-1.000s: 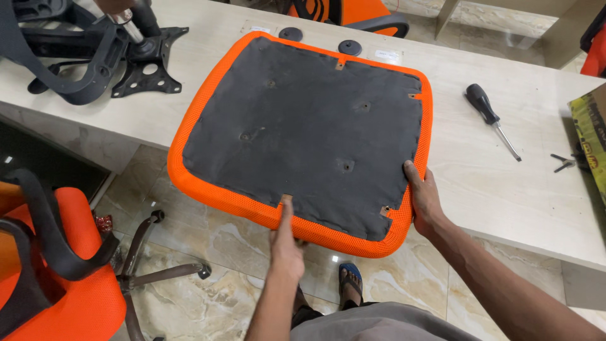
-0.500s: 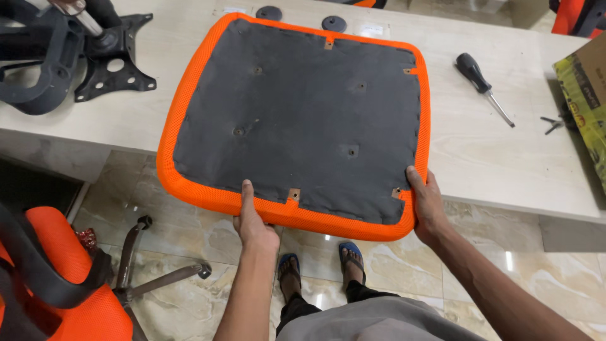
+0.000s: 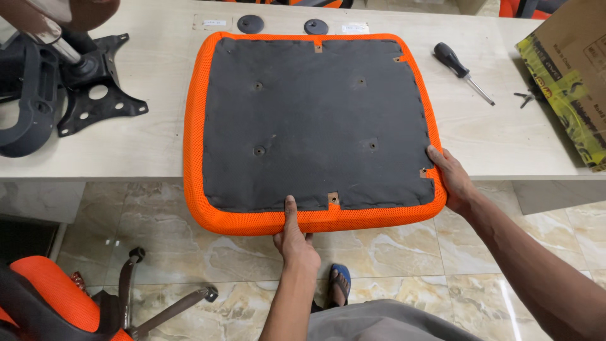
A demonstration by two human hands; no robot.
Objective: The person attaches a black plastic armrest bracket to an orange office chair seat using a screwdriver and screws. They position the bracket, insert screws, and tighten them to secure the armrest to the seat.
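Fingers of both hands, left hand (image 3: 295, 239) and right hand (image 3: 451, 180), clamp the orange seat cushion (image 3: 309, 123), frame centre, overhanging the bench (image 3: 505, 136); it could tip floorward if either grip loosens.

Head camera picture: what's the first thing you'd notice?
A big orange seat cushion, dark underside up, lies on the pale table with its near edge hanging over. The left hand grips that edge and the right hand its right corner. A screwdriver lies further right.
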